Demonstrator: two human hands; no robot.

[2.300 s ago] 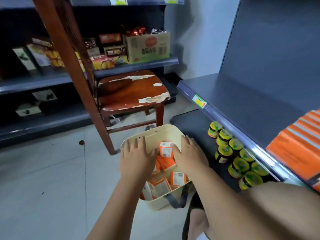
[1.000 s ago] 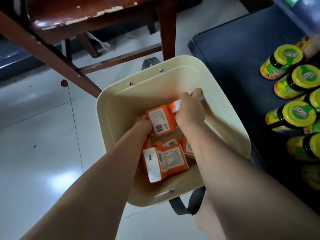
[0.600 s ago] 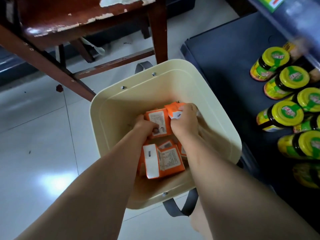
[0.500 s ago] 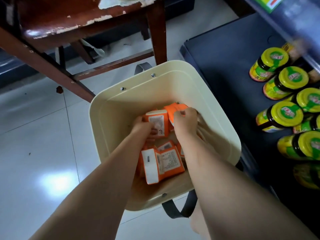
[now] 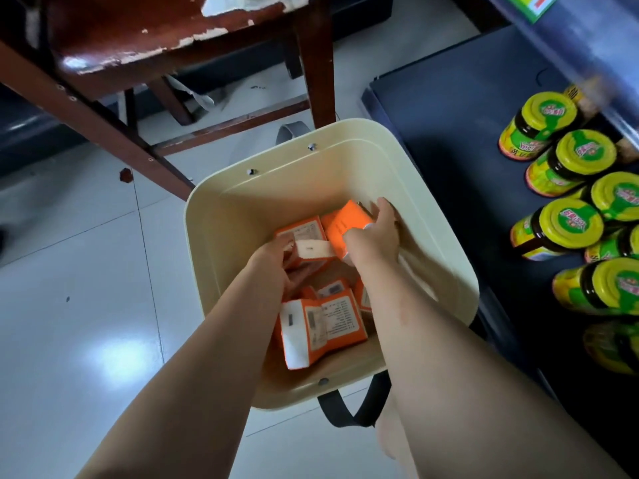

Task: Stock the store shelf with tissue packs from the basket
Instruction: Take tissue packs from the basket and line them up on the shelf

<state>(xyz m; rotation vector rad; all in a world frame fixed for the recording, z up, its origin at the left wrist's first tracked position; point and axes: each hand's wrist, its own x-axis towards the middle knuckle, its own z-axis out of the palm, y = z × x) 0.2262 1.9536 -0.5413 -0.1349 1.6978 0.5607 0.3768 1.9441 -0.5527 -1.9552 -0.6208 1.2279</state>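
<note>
A cream plastic basket [image 5: 221,243] with dark handles stands on the floor below me, holding several orange-and-white tissue packs. Both my hands are inside it. My left hand [image 5: 276,261] grips one tissue pack [image 5: 304,236] from below and the side. Just to its right, my right hand [image 5: 377,233] closes on a second, tilted tissue pack [image 5: 345,223] near the basket's far right wall. More loose tissue packs [image 5: 325,323] lie on the basket floor between my forearms. The dark shelf [image 5: 449,108] is on the right.
A worn red-brown wooden chair [image 5: 173,39] stands right behind the basket, one leg touching its rim area. Several yellow-lidded jars [image 5: 567,223] line the lower shelf on the right. Pale tiled floor [image 5: 69,305] spreads to the left.
The view dropped from the aisle down onto the basket. Both hands went deeper in; the two upper packs have been drawn apart, the right one tilting toward the right wall.
</note>
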